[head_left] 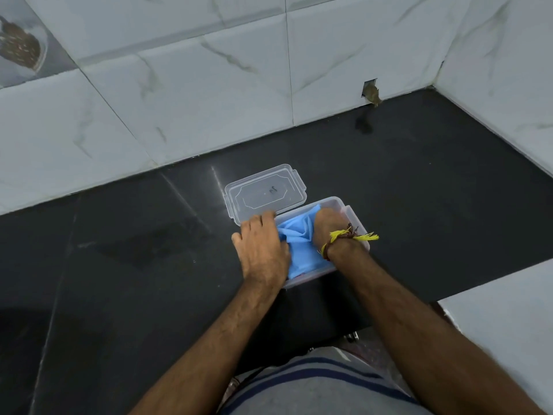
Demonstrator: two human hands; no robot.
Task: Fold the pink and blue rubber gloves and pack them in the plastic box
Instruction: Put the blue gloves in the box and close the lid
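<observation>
A clear plastic box stands on the black countertop near its front edge. Folded blue rubber gloves fill the inside of the box. A sliver of pink shows under the blue at the near wall; the rest of the pink gloves is hidden. My left hand lies palm-down on the left side of the blue gloves, fingers over the box's rim. My right hand presses down inside the box on the right part of the gloves, its fingers hidden. A yellow and brown thread band circles the right wrist.
The box's clear lid lies flat just behind and left of the box. The black countertop stretches left and right, closed in by white marble-look tiled walls behind and on the right. A small hole is in the back wall.
</observation>
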